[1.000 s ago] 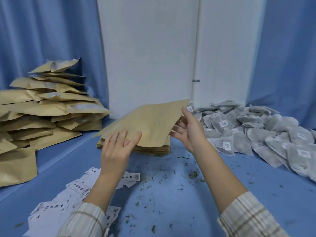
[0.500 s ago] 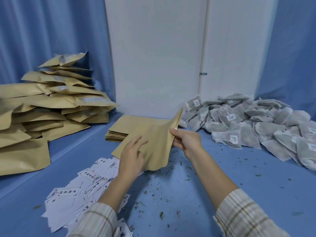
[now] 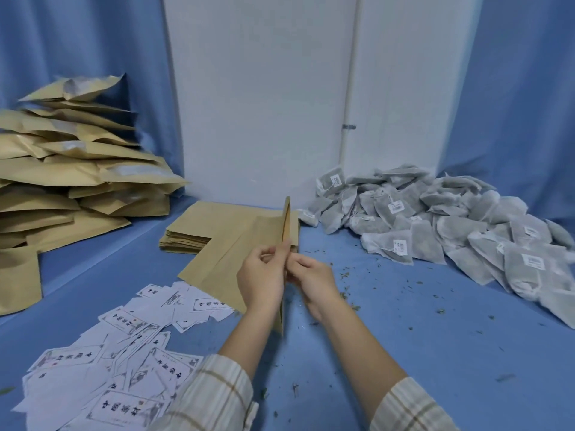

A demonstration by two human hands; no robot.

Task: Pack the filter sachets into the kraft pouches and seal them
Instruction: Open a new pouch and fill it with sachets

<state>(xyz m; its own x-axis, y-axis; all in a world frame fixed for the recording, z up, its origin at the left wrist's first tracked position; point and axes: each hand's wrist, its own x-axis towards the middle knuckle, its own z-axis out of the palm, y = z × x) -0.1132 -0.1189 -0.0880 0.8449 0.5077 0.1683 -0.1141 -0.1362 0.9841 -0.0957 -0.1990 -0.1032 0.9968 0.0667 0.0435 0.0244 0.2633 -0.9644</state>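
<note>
A blue work surface [image 3: 404,353] carried every item, with a white wall panel [image 3: 258,104] rising behind it between blue curtains [image 3: 77,35]. At far left a tall heap of filled kraft pouches [image 3: 71,169] leaned against the curtain, and at far right a broad mound of grey filter sachets [image 3: 435,225] with small white labels spread toward the edge of view. A scatter of printed white paper slips [image 3: 124,346] lay at near left, partly under the left sleeve [image 3: 214,396], and a flat stack of empty kraft pouches [image 3: 202,225] sat at centre rear, just in front of the wall panel. 1 single kraft pouch [image 3: 224,265] was lifted clear of that stack and held between the 2 hands at the centre of the view, in front of the stack and above the surface. The pouch stood on edge, its broad face turned to the left, its long axis running from low and near the person to high and away, and its far upper edge, seen almost end-on, pointing up toward the wall. The left hand [image 3: 263,281] gripped the pouch from the left, fingers curled against its face with the thumb on the near edge. The right hand [image 3: 312,279] pinched the same edge from the right, fingertips meeting those of the left hand. Loose green flecks [image 3: 345,293] dotted the surface near the right hand.
</note>
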